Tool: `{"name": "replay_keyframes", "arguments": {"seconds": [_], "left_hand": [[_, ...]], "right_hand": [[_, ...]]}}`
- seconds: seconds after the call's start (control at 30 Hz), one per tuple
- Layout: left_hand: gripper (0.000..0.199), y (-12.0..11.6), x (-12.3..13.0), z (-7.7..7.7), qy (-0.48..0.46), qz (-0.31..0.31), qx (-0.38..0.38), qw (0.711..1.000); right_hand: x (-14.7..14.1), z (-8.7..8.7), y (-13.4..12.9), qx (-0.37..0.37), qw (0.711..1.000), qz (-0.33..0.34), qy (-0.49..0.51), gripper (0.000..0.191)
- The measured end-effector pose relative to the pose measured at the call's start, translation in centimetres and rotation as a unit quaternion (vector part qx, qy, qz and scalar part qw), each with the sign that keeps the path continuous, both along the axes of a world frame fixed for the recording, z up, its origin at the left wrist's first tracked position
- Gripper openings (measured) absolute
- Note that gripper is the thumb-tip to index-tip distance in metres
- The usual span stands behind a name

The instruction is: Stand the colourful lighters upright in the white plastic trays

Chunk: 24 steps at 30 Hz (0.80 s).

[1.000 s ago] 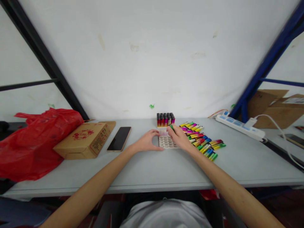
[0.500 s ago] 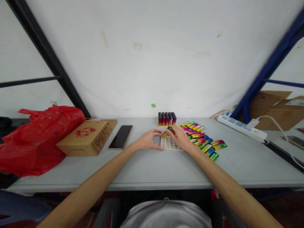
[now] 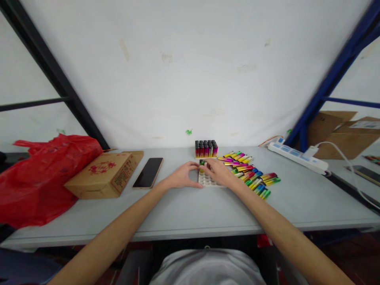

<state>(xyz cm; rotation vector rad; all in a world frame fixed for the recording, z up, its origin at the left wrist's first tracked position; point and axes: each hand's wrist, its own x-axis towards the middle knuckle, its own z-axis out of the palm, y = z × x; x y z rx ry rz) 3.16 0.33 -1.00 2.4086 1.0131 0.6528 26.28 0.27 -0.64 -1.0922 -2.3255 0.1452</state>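
Observation:
A white tray with round holes [image 3: 208, 181] lies on the table between my hands. My left hand [image 3: 184, 175] is at its left edge, thumb and fingers apart around that side. My right hand [image 3: 219, 171] reaches over the tray from the right, its fingers closed on a yellow-green lighter [image 3: 202, 166] that stands upright at the tray's back left corner. Behind the tray is a block of upright lighters [image 3: 206, 149] with black tops. Many loose lighters [image 3: 252, 178] in several colours lie to the right of my right hand.
A black-screened phone [image 3: 148, 173], a brown box [image 3: 102, 174] and a red plastic bag [image 3: 50, 178] are on the left. A white power strip [image 3: 297, 157] with a plugged-in cable lies on the right, near open cardboard [image 3: 341, 134]. The wall rises behind.
The lighter in my right hand has gone from tilted to upright at the tray's back left. My left hand stays at the tray's side. The whole view has shifted slightly.

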Motion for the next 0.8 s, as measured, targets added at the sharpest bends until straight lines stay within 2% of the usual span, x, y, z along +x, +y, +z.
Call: {"name": "replay_keyframes", "arguments": {"seconds": [0.07,0.17,0.23,0.33,0.7,0.8], "left_hand": [[0.074,0.0,0.0,0.1,-0.001,-0.002,0.0,1.0],[0.071,-0.1,0.0,0.3,0.005,0.006,0.005,1.0],[0.07,-0.2,-0.1,0.6,0.009,0.012,0.011,1.0],[0.067,-0.3,-0.3,0.8,0.011,0.019,0.026,0.999],[0.065,-0.2,-0.4,0.7,0.025,0.009,0.043,0.999],[0.066,-0.1,-0.5,0.6,0.024,0.01,0.044,0.999]], "right_hand": [[1.5,0.4,0.2,0.021,0.999,-0.021,0.013,0.034],[4.6,0.7,1.1,0.044,0.993,-0.097,-0.043,0.033],[6.5,0.6,1.8,0.027,0.986,-0.146,-0.082,0.028],[8.0,0.3,2.5,-0.016,0.976,-0.175,-0.125,0.027],[7.5,0.2,3.1,-0.07,0.953,-0.244,-0.166,0.033],[7.9,0.3,3.2,-0.084,0.954,-0.229,-0.175,0.032]]}}
